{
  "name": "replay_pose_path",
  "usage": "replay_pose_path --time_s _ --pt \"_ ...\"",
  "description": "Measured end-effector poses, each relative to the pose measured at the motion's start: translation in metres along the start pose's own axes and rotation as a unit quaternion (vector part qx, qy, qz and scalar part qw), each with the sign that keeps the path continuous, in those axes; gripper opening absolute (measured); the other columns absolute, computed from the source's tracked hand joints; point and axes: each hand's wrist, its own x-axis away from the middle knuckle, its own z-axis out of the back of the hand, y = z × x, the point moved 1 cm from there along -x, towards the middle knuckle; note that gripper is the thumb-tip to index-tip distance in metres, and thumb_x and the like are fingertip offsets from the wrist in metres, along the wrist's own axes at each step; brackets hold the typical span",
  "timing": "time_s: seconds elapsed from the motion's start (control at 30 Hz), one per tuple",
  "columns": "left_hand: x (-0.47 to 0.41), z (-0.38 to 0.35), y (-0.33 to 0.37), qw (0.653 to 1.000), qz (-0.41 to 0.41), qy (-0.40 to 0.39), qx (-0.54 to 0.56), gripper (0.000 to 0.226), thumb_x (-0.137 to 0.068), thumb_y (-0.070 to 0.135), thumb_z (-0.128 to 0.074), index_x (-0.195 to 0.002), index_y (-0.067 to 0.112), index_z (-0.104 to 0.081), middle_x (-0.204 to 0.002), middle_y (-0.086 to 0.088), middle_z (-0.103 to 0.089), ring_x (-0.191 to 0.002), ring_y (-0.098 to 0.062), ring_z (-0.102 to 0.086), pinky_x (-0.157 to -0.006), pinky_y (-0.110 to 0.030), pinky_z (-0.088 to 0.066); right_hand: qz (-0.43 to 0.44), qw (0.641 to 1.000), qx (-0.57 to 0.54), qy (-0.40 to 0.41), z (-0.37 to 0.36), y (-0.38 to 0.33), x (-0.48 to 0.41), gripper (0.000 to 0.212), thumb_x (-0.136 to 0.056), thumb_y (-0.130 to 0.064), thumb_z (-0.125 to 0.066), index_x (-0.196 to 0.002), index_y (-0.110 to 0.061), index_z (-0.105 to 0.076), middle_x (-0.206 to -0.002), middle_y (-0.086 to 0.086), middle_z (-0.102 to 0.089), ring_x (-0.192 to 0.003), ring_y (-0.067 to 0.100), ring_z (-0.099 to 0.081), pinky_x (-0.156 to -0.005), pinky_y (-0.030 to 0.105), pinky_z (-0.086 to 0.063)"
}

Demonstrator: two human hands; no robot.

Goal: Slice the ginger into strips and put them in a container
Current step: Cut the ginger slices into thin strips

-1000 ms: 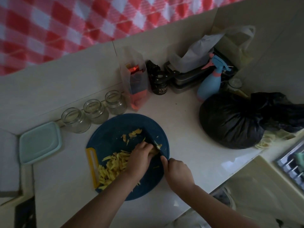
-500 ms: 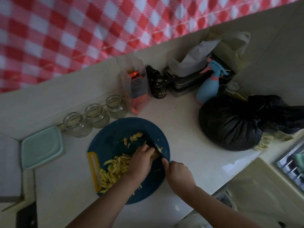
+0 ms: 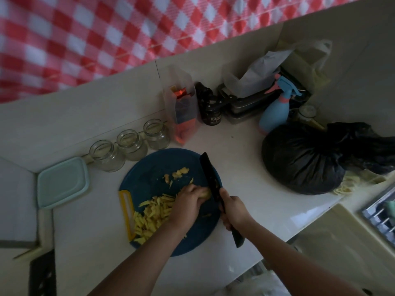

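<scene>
A round blue cutting board with a yellow handle lies on the white counter. A pile of yellow ginger strips covers its left part, and a few ginger scraps lie near its middle. My left hand holds a ginger piece down on the board with curled fingers. My right hand grips the handle of a black knife, whose blade stands right beside the ginger piece. A pale green container with its lid on sits left of the board.
Three glass jars stand behind the board along the wall. Further right are a clear bag, a dark jar, a blue spray bottle and a full black bag. A sink edge shows at far right.
The knife blade has tilted so its flat black side now shows, lying further back over the board. My left hand stays on the ginger piece. The view has shifted slightly.
</scene>
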Motion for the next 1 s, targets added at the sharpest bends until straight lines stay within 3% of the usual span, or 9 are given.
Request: replay_pose_path --time_s 0.07,0.5,0.63,0.73,0.87,1.0 --pt "0.000 -0.001 -0.001 1.000 -0.004 -0.001 0.004 0.033 -0.074 -0.002 -0.073 -0.106 0.008 -0.071 -0.090 -0.010 -0.065 -0.086 -0.029 -0.063 -0.078 -0.027 -0.048 -0.014 0.999 -0.028 -0.024 0.007 0.002 0.003 0.052 -0.098 -0.054 -0.034 -0.068 -0.013 -0.044 -0.052 0.003 -0.041 -0.040 0.015 -0.035 -0.042 0.023 -0.030" --pt "0.000 0.001 0.001 1.000 -0.010 -0.001 -0.013 0.034 -0.078 -0.002 -0.070 -0.111 0.008 -0.069 -0.096 -0.011 -0.065 -0.091 -0.029 -0.060 -0.078 -0.034 -0.050 0.035 0.993 0.115 -0.023 0.008 0.005 0.010 0.053 -0.099 -0.054 -0.030 -0.075 -0.011 -0.049 -0.066 0.006 -0.050 -0.046 0.014 -0.044 -0.044 0.023 -0.039" --pt "-0.001 0.000 -0.001 1.000 -0.005 0.000 -0.012 0.030 -0.081 0.001 -0.068 -0.110 0.009 -0.070 -0.096 -0.011 -0.064 -0.091 -0.029 -0.060 -0.078 -0.037 -0.051 0.072 0.975 0.208 0.020 -0.001 0.005 0.007 0.056 -0.100 -0.053 -0.024 -0.070 -0.013 -0.049 -0.069 0.005 -0.054 -0.058 0.016 -0.050 -0.055 0.027 -0.039" --pt "-0.001 0.000 -0.002 1.000 0.001 -0.007 -0.013 0.029 -0.084 0.003 -0.064 -0.112 0.012 -0.069 -0.099 -0.012 -0.064 -0.094 -0.029 -0.058 -0.080 -0.040 -0.051 0.088 0.970 0.219 0.062 -0.014 0.003 0.004 0.057 -0.100 -0.052 -0.022 -0.073 -0.014 -0.054 -0.075 0.006 -0.059 -0.066 0.018 -0.056 -0.060 0.028 -0.040" --pt "-0.003 0.003 -0.001 1.000 0.008 -0.027 -0.003 0.034 -0.089 0.009 -0.062 -0.122 0.014 -0.064 -0.111 -0.010 -0.062 -0.106 -0.024 -0.055 -0.090 -0.027 -0.043 0.071 0.985 0.139 0.071 -0.019 -0.003 -0.001 0.055 -0.100 -0.052 -0.023 -0.074 -0.014 -0.053 -0.070 0.005 -0.057 -0.062 0.018 -0.056 -0.057 0.029 -0.044" --pt "-0.006 0.007 -0.001 0.999 0.020 -0.042 0.019 0.033 -0.089 0.011 -0.063 -0.122 0.012 -0.064 -0.111 -0.010 -0.063 -0.107 -0.022 -0.056 -0.088 -0.011 -0.032 0.017 0.998 0.046 0.043 -0.010 0.004 -0.003 0.054 -0.098 -0.057 -0.029 -0.077 -0.011 -0.051 -0.065 0.007 -0.052 -0.048 0.018 -0.049 -0.043 0.026 -0.041"
